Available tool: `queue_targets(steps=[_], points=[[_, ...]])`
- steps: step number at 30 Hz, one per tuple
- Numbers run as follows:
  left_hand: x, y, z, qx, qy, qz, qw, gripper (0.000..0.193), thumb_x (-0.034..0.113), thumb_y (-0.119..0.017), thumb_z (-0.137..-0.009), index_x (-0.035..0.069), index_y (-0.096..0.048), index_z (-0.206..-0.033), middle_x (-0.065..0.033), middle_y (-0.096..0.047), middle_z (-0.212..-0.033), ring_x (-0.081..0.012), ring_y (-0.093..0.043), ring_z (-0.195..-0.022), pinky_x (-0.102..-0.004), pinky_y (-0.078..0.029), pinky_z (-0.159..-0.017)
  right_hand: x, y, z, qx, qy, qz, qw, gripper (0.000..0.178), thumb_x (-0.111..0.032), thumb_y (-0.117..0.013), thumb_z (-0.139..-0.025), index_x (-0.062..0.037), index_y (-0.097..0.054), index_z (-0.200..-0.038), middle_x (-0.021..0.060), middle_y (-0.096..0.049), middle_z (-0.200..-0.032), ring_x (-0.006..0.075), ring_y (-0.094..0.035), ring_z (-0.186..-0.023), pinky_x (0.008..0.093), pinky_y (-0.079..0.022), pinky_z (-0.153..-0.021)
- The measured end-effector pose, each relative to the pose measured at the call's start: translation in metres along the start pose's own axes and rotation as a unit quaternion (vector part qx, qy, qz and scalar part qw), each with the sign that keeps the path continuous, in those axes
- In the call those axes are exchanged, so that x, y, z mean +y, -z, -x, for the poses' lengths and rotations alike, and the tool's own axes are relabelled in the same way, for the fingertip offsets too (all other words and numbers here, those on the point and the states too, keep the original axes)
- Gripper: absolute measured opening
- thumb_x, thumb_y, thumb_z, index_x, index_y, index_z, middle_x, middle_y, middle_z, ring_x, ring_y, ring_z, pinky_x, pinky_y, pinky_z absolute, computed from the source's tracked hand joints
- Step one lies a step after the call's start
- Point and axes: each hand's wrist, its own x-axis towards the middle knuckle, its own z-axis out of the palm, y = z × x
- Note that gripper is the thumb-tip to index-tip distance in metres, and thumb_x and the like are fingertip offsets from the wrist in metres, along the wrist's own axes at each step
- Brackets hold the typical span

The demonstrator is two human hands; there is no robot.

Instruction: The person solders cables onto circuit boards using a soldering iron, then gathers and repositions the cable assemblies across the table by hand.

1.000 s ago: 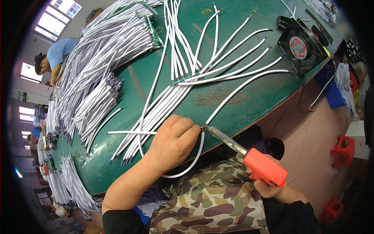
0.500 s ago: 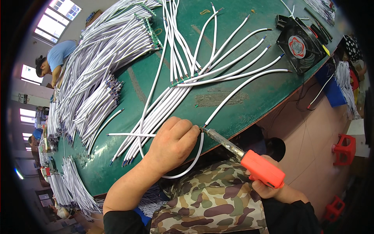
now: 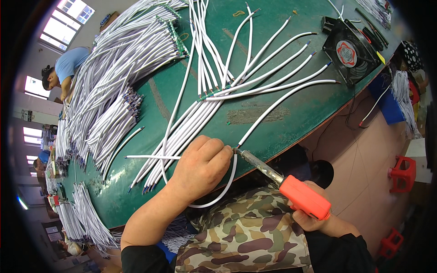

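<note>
My left hand [image 3: 202, 166] is closed, with thumb and fingertips pinched at the bared end of a white cable [image 3: 231, 177] that loops below it. What lies inside the fingers is hidden. My right hand [image 3: 312, 218] grips a soldering iron [image 3: 306, 198] by its orange-red handle. Its metal tip reaches the joint beside my left fingertips, and whether it touches the wire is too small to tell. Another white cable [image 3: 277, 107] runs from that joint up to the right. Beyond my left hand lies a row of white cables [image 3: 186, 132], joined at small green circuit boards [image 3: 214, 94].
Large bundles of white cables [image 3: 114, 59] are heaped on the left of the green table [image 3: 273, 123]. A black fan [image 3: 348, 52] stands at the far right edge. Red stools [image 3: 403, 174] are on the floor to the right. A person in blue [image 3: 73, 63] bends at the far left.
The soldering iron and my right hand have shifted very slightly to the left. My left hand stays nearly still, pinching at the same joint.
</note>
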Motion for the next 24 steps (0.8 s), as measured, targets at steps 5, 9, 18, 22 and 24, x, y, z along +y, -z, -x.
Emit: queue_targets(steps=[5, 9, 18, 22, 24], points=[[0.001, -0.001, 0.000, -0.004, 0.006, -0.001, 1.000, 0.027, -0.003, -0.075, -0.070, 0.001, -0.066, -0.095, -0.0101, -0.060, -0.086, -0.0284, -0.059, -0.075, -0.0379, -0.050, -0.064, 0.002, 0.002, -0.001, 0.000, 0.003, 0.007, 1.000, 0.020, -0.024, -0.064, -0.090, -0.0041, -0.065, -0.093, 0.0067, -0.066, -0.084, 0.0251, -0.064, -0.073, 0.0360, -0.050, -0.065], [0.002, 0.001, -0.002, -0.007, 0.008, -0.003, 1.000, 0.026, -0.003, -0.074, -0.070, 0.001, -0.066, -0.095, -0.0100, -0.060, -0.086, -0.0283, -0.059, -0.075, -0.0378, -0.050, -0.064, 0.009, 0.007, 0.004, -0.053, 0.055, 0.044, 0.996, 0.054, -0.025, -0.074, -0.085, 0.0044, -0.053, -0.125, 0.0150, -0.069, -0.104, 0.0285, -0.067, -0.075, 0.0377, -0.051, -0.065], [0.002, 0.002, -0.002, -0.018, 0.010, -0.009, 1.000, 0.024, -0.002, -0.075, -0.072, 0.001, -0.065, -0.094, -0.0097, -0.059, -0.086, -0.0275, -0.058, -0.074, -0.0371, -0.049, -0.064, 0.015, 0.007, 0.009, -0.027, 0.108, 0.069, 0.991, 0.055, -0.024, -0.072, -0.086, 0.0073, -0.052, -0.126, 0.0179, -0.065, -0.109, 0.0309, -0.065, -0.071, 0.0397, -0.053, -0.064], [0.002, 0.002, -0.001, -0.016, 0.011, -0.009, 1.000, 0.024, -0.002, -0.075, -0.072, 0.001, -0.065, -0.094, -0.0096, -0.059, -0.085, -0.0274, -0.058, -0.074, -0.0370, -0.049, -0.064, 0.013, 0.006, 0.006, -0.033, 0.080, 0.034, 0.996, 0.057, -0.024, -0.073, -0.085, 0.0074, -0.051, -0.127, 0.0188, -0.063, -0.110, 0.0317, -0.065, -0.071, 0.0398, -0.053, -0.064], [0.002, 0.002, -0.001, -0.017, 0.011, -0.008, 1.000, 0.024, -0.002, -0.075, -0.072, 0.001, -0.065, -0.094, -0.0096, -0.059, -0.085, -0.0274, -0.058, -0.074, -0.0370, -0.049, -0.064, 0.015, 0.004, 0.008, -0.025, 0.083, 0.042, 0.995, 0.058, -0.025, -0.073, -0.085, 0.0073, -0.051, -0.127, 0.0187, -0.064, -0.109, 0.0312, -0.066, -0.072, 0.0394, -0.052, -0.064]])
